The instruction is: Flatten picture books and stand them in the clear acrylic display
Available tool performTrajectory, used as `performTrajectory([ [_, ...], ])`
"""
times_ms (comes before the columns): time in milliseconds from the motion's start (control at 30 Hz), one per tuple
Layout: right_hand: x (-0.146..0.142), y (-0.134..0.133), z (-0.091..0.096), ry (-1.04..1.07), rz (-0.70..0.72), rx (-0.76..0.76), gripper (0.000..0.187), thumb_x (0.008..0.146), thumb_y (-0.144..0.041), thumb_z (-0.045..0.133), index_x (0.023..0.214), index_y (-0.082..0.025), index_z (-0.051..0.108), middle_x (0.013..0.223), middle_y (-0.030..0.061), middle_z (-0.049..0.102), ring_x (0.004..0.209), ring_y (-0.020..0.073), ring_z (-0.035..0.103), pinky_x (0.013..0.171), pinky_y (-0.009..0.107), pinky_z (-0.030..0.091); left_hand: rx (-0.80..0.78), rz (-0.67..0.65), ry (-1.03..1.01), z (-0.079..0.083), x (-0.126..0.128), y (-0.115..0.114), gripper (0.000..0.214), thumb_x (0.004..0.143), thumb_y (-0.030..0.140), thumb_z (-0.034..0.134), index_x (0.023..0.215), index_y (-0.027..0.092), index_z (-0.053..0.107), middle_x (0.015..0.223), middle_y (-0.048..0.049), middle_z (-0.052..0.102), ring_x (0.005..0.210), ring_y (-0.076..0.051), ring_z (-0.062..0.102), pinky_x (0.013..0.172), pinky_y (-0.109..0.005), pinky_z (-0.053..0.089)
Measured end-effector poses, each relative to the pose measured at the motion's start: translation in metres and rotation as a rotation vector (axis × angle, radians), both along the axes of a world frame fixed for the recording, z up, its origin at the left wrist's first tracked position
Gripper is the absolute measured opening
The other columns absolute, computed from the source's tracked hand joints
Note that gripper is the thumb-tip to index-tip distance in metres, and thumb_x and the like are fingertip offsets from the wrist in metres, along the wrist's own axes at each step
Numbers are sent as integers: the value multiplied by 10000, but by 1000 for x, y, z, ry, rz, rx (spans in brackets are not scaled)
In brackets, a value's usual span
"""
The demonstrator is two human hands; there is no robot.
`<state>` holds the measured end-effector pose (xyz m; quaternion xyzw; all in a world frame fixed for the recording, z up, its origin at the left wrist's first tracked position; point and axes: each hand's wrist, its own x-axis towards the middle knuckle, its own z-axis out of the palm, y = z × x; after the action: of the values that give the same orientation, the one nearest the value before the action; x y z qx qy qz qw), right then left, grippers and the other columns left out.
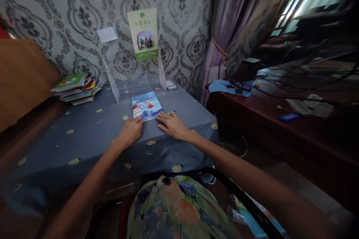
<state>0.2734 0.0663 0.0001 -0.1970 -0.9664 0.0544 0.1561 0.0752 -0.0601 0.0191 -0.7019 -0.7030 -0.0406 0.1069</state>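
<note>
A blue picture book (147, 105) lies on the cloth-covered table, its illustrated cover facing up. At its lower left corner rests my left hand (131, 131), fingers low and touching the edge, not wrapped round it. My right hand (173, 125) is open, its fingers stretched towards the lower right corner and the fingertips at the book's edge. Behind the book stands a clear plastic stand (112, 82) with two upright sides. A green and cream book (143, 35) is at the top of its right side, and a white card (107, 34) at the top of its left.
A stack of books (75, 89) sits at the table's back left, beside a wooden panel (25, 78). To the right, a dark red desk (263, 108) carries a blue cloth (220, 86), glasses and tangled cables. A purple curtain (224, 26) hangs between wall and window.
</note>
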Motion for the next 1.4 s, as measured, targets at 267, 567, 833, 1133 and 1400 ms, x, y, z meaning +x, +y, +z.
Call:
performTrajectory([
  [267,15,28,-8,283,99,-313,405,989,-272,457,1340,-187,642,1358,116,671,1302,261,596,1115,479,445,-8,-247,-60,-12,-1,23,436,1008,220,358,1393,192,560,1452,-137,586,1380,-239,515,1158,-445,390],
  [567,18,49,-12,604,67,-859,379,1003,-373,471,1329,-230,603,1206,95,743,1168,232,684,1028,450,538,-109,-382,-81,9,35,68,441,1050,262,290,1381,159,562,1404,-131,618,1343,-241,546,1162,-439,376],
  [833,3,74,-4,498,71,-737,352,1013,-366,447,1244,-229,674,1165,81,743,1103,228,685,992,440,539,-136,-457,-216,19,25,89,410,1051,279,331,1334,191,615,1289,-100,681,1219,-225,621,1070,-424,482],
  [1133,-35,115,3,370,109,-606,349,995,-284,433,1197,-183,699,1152,93,749,1068,228,690,968,412,533,-132,-501,-271,16,1,114,382,1062,274,342,1298,213,636,1298,-77,681,1255,-210,590,1124,-455,421],
  [1400,-81,164,-5,456,77,-615,291,951,-204,489,1094,-191,742,1081,83,773,1014,227,710,936,396,542,-65,-430,-209,7,-21,162,300,1027,227,433,1233,166,644,1273,-113,673,1207,-251,607,1047,-462,460],
])
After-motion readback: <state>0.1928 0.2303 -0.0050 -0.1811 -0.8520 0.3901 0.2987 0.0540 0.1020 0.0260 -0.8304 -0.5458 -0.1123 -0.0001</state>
